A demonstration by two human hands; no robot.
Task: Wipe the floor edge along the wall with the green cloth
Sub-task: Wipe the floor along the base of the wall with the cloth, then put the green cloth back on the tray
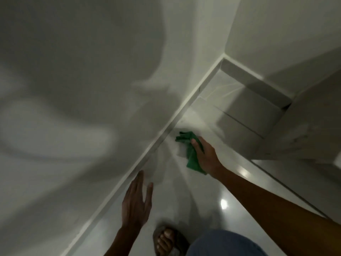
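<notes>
My right hand [203, 156] grips a crumpled green cloth [190, 152] and presses it on the glossy white floor [184, 191], a short way off the white skirting board [140, 163] that runs diagonally under the wall [73, 89]. One end of the cloth pokes out toward the skirting, the other hangs below my palm. My left hand [136, 202] hovers flat with fingers spread over the floor beside the skirting, holding nothing.
A white cabinet or door panel [304, 126] stands at the right, with a recessed corner [230, 85] behind it. My sandalled foot [166, 239] and bent knee in blue cloth [221, 244] rest on the floor at the bottom. Light glints off the tiles.
</notes>
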